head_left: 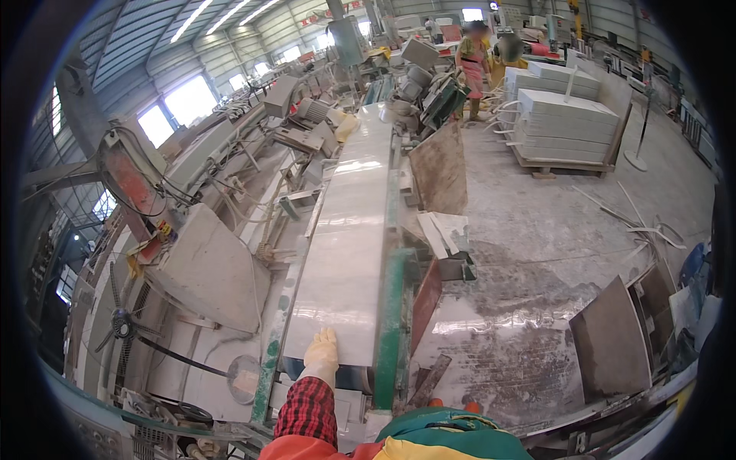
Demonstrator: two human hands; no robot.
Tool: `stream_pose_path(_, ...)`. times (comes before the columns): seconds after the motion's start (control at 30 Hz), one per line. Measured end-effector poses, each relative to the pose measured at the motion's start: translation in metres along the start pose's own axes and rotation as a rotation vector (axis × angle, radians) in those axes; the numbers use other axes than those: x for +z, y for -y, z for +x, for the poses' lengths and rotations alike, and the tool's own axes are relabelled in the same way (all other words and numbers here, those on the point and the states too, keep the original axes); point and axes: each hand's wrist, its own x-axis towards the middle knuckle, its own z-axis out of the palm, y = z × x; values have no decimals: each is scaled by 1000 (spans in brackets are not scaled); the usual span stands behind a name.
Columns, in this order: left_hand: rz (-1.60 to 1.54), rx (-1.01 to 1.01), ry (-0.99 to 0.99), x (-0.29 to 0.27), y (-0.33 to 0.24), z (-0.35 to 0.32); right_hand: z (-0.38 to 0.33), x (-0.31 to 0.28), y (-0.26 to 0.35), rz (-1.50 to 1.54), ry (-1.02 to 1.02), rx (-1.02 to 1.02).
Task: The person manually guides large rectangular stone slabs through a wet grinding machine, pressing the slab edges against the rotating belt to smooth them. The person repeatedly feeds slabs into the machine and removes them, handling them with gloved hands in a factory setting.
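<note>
My left hand [321, 352] wears a cream glove, and a red-and-black checked sleeve covers the forearm. It reaches forward onto the near end of a long, whitish, shiny conveyor belt [345, 238]. The fingers point away from me and look stretched out, with nothing visible in them. Just beyond the wrist the belt curves over a dark roller [354, 376]. A green frame rail [391, 330] runs along the belt's right side. My right hand is out of the picture.
Left of the belt stand a large pale panel [211, 268] and a black spoked handwheel [123, 323]. Motors [313, 110] flank its far end. To the right are stacked white slabs [567, 115], a leaning brown board [613, 341] and a person in a pink apron [474, 69].
</note>
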Motion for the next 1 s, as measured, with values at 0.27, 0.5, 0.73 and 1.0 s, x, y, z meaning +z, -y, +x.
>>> stream_pose_path(0.27, -37, -7, -32, -3, 0, -2, -2, -19, 6, -17, 59, 67)
stream_pose_path(0.5, -36, 2, -17, -14, -4, -4, -13, 5, -7, -22, 111, 124)
stream_pose_path(0.73, -75, -22, -64, -4, 0, 6, -22, 49, -17, -24, 144, 176)
stream_pose_path(1.0, -97, 3, -80, -24, -6, -7, -34, 80, -27, -62, 297, 205)
